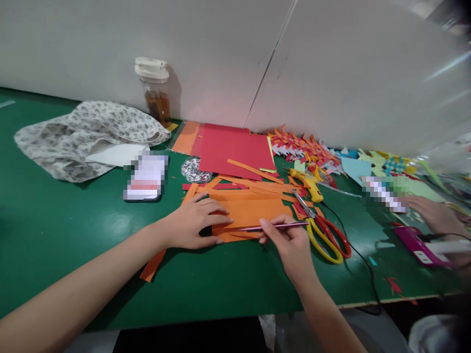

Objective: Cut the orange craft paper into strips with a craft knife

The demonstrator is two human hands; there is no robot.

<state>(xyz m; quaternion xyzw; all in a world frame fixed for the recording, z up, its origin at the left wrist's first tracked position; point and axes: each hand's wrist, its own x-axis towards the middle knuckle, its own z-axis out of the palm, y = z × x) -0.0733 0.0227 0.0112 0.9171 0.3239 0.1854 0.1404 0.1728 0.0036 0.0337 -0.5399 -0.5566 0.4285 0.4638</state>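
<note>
My left hand (196,220) lies on a sheet of orange paper (253,206), fingers spread and pressing its left part. A thin pink pencil (274,226) rests in the closed fingers of my right hand (290,240), lying nearly level over the lower part of the sheet with its tip to the left. Below it, a narrow flap or strip shows along the sheet's near edge. Just right of my right hand are scissors (324,235) with one yellow and one red handle loop, their blades resting on orange strips (257,184).
Behind lie red paper sheets (235,149), a yellow glue gun (307,184) and red-orange paper pieces (301,144). A phone (147,176), patterned cloth (91,137) and tea bottle (156,93) are left. Another person's hand (436,213) is near a phone and a purple power strip (419,247) on the right.
</note>
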